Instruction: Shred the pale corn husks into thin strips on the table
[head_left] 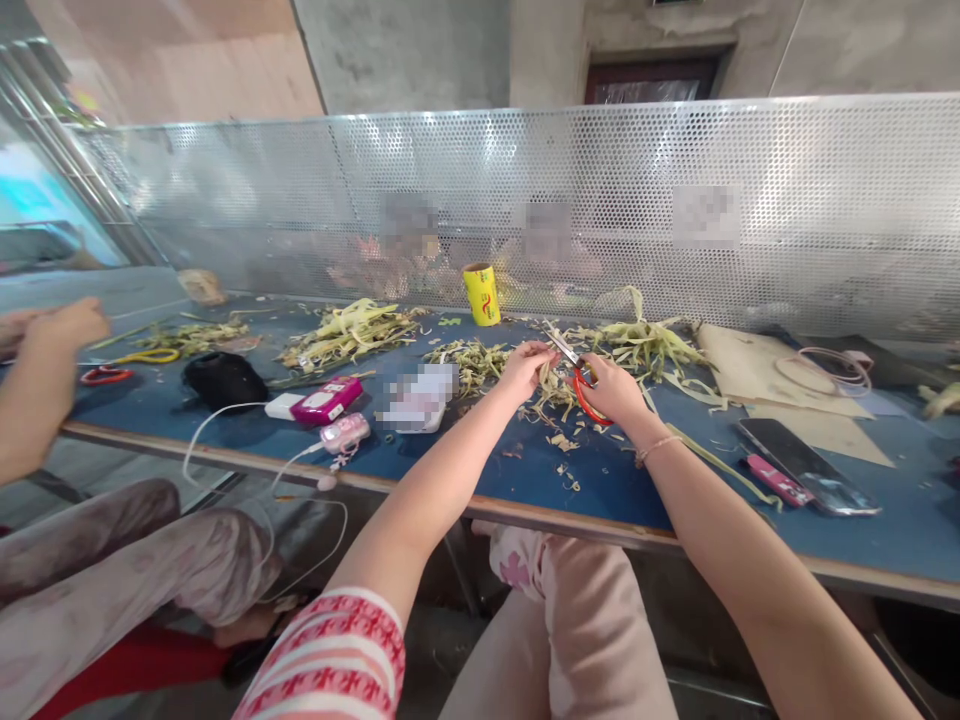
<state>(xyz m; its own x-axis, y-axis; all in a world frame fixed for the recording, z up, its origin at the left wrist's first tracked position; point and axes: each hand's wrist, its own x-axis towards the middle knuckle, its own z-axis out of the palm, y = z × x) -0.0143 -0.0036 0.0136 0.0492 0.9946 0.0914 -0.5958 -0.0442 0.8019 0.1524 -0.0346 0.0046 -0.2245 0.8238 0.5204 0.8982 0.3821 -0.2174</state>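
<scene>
My right hand is closed around scissors with red-orange handles. Their blades point up and left, close to the fingertips of my left hand. Those left fingers pinch a pale green, dried-looking plant strip. Beneath and around both hands lie small cut scraps and a loose heap of trimmed strips. A bigger bundle of pale leafy stalks rests just beyond my right hand.
The blue table also bears a yellow roll, phones, a magenta device with white cables, a black pouch and cardboard. A perforated metal screen stands behind. Another person's hand is at left.
</scene>
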